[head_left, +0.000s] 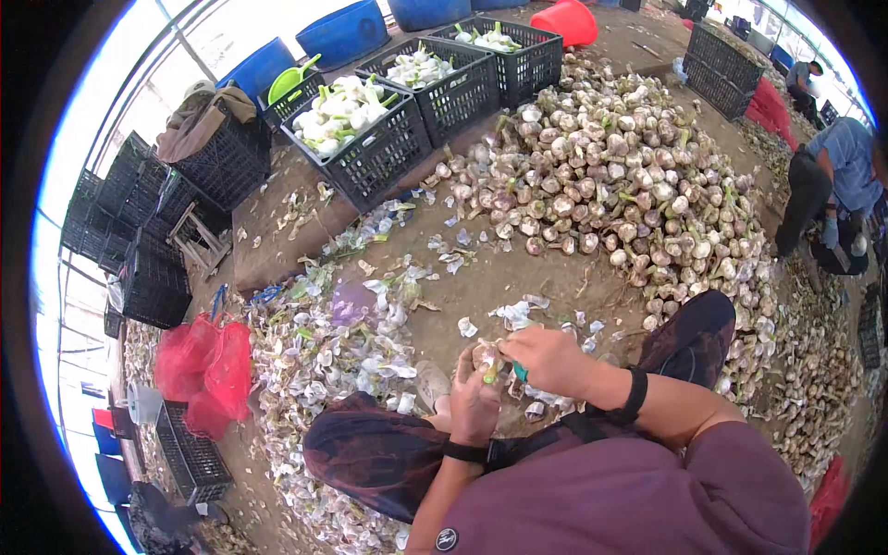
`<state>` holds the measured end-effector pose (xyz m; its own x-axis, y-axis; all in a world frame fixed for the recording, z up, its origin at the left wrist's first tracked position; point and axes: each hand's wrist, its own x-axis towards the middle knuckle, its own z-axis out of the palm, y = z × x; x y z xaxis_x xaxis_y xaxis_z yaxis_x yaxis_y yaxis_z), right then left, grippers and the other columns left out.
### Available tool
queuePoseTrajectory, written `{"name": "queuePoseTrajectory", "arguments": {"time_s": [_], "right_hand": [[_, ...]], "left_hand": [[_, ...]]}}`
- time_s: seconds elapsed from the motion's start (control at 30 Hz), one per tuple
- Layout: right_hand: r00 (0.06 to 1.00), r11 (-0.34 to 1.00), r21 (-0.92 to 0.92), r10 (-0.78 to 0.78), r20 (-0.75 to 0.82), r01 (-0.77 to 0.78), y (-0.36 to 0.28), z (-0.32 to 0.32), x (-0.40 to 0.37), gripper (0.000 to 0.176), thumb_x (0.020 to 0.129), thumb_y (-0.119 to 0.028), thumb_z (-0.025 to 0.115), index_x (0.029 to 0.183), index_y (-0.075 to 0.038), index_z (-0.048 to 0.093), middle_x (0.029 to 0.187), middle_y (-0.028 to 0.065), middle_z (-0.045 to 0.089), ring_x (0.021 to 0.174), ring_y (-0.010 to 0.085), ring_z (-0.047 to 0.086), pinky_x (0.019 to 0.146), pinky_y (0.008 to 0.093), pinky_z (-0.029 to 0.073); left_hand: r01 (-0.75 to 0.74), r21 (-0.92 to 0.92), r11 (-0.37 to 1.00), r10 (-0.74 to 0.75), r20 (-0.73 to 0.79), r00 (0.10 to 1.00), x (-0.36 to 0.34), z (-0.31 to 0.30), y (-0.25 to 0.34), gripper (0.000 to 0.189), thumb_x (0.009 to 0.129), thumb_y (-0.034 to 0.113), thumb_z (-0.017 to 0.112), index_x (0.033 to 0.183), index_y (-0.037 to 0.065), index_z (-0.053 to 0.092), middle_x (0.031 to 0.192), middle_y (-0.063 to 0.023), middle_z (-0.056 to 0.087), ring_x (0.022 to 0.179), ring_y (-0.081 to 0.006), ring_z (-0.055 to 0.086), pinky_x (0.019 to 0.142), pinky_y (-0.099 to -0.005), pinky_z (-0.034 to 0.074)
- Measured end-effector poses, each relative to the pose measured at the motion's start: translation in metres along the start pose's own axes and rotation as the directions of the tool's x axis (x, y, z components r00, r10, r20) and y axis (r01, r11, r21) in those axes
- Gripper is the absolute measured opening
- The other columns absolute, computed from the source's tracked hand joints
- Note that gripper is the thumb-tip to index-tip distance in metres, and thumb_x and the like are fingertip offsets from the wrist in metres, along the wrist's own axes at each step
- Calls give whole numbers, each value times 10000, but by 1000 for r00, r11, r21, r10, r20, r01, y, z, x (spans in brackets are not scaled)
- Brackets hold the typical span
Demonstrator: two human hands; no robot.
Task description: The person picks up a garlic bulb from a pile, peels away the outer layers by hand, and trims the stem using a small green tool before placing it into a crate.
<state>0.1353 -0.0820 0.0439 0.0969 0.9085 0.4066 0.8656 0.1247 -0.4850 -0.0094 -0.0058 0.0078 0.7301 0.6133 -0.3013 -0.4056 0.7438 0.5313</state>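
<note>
A garlic bulb (487, 359) with a green stem end is held between the fingers of my left hand (474, 404), above my lap. Right beside it, my right hand (553, 359) is closed round a small tool with a green handle (520, 372); its tip is hidden at the bulb. The two hands are close together. Loose garlic skins (513, 315) lie on the ground just beyond them. A large heap of unpeeled garlic (610, 166) spreads ahead and to the right.
Black crates (375, 166) of peeled garlic stand ahead, near blue tubs (342, 32) and a red tub (566, 22). Skins (342, 370) and red mesh bags (205, 370) lie to the left. A person (844, 176) sits at the right, with another farther back.
</note>
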Motion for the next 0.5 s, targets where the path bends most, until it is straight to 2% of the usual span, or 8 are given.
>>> {"name": "queuePoseTrajectory", "arguments": {"time_s": [0.17, 0.23, 0.3, 0.37, 0.5], "right_hand": [[999, 998, -64, 11, 45, -8, 1, 10, -1, 129, 720, -103, 549, 836, -46, 547, 785, 96, 559, 752, 265, 582, 651, 349, 486], [999, 999, -39, 28, 34, -27, 3, 12, 0, 123, 719, -106, 552, 827, -48, 540, 783, 101, 562, 747, 276, 583, 647, 361, 484], [999, 999, 7, 36, 13, -36, 3, 7, 3, 135, 718, -116, 557, 828, -42, 535, 781, 113, 568, 741, 299, 584, 645, 381, 481], [980, 979, 46, 197, 27, -198, 11, 8, 3, 157, 718, -125, 565, 840, -33, 532, 779, 133, 573, 746, 329, 583, 660, 406, 475], [904, 906, 10, 423, -60, -423, 59, 9, -3, 191, 752, -159, 584, 867, -16, 533, 789, 168, 583, 775, 371, 582, 697, 438, 467]], "left_hand": [[17, -35, 999, -19, -62, 998, 2, -9, -2, 409, 831, 7, 493, 1226, 41, 390, 1097, -95, 517, 963, -184, 558, 819, -295, 479], [-29, 240, 970, 32, -8, 999, 6, -18, -4, 391, 828, 3, 477, 1212, 22, 402, 1096, -103, 522, 953, -178, 563, 797, -289, 481], [-9, 274, 962, 11, -7, 1000, 7, -20, -4, 372, 828, 3, 463, 1197, 4, 418, 1092, -111, 529, 946, -172, 568, 780, -281, 484], [77, 71, 995, -73, -57, 996, 4, -1, 4, 352, 832, 7, 453, 1182, -13, 436, 1085, -120, 540, 939, -165, 573, 767, -270, 489], [218, -36, 975, -212, 135, 968, -11, 6, 10, 323, 865, 42, 428, 1182, -15, 449, 1061, -130, 562, 941, -188, 583, 799, -283, 491]]}}
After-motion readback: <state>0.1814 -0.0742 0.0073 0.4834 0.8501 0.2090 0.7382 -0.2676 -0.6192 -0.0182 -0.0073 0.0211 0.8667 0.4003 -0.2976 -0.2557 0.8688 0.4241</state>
